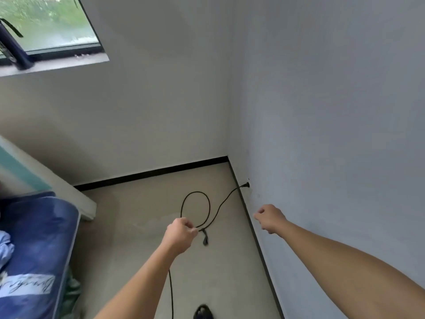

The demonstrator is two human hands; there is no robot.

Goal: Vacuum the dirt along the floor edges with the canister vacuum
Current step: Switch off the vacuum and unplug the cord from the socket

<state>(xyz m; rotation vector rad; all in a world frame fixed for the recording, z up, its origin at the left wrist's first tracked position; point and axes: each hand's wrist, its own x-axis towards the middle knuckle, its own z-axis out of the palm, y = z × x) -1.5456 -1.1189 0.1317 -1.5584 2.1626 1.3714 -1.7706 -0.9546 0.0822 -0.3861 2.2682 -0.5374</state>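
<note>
A black power cord [208, 204] lies in a loop on the beige floor [142, 245] near the room corner. Its plug [245, 185] sits in a wall socket low on the right wall. My left hand [180, 233] grips the cord where the loop crosses, with a short black end [205, 239] dangling beside it. The cord runs on down past my left forearm [171, 293] to the bottom edge. My right hand [269, 218] hovers near the right wall with fingers loosely curled, holding nothing. The vacuum itself is not in view.
A black baseboard [149, 173] runs along both walls into the corner. A bed with blue bedding [34, 245] and a white frame fills the left side. A window [46, 26] sits high on the left. A dark object [203, 312] lies at the bottom edge.
</note>
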